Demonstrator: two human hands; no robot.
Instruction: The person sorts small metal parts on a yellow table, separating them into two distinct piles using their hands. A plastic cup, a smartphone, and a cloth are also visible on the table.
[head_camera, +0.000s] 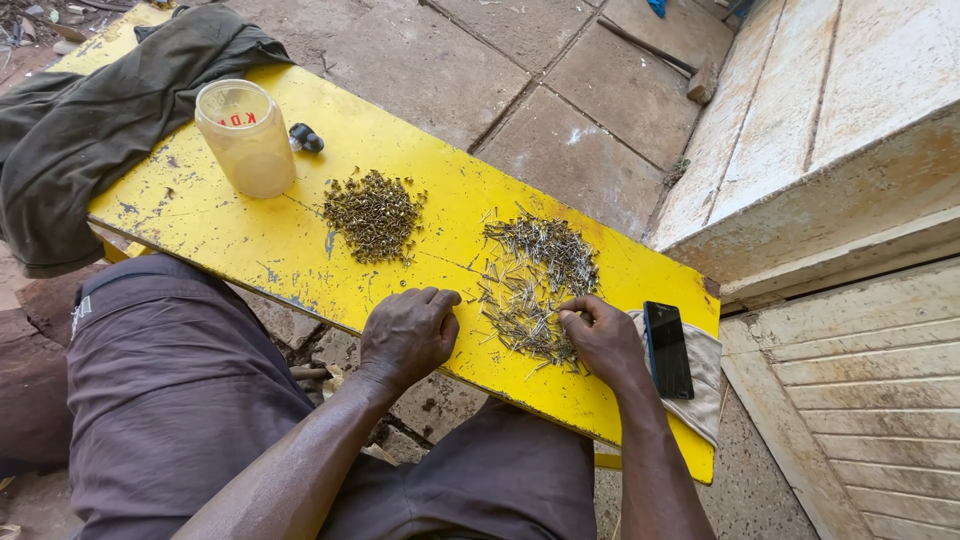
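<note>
A long yellow board (300, 250) lies across my lap. On its right part spreads a loose heap of thin silvery nails (535, 275). My right hand (600, 340) rests at the heap's near right edge, thumb and forefinger pinched on a few nails. My left hand (408, 335) lies curled on the board just left of the heap, fingers folded under, with nothing visibly in it. Farther left sits a denser pile of short dark tacks (372, 212).
A clear plastic jar (247, 137) stands open at the board's left, beside a small black lid (306, 138). A dark green cloth (90, 120) drapes the left end. A black phone (667, 350) lies on a pale cloth at the right end. Stone paving and a worn step surround.
</note>
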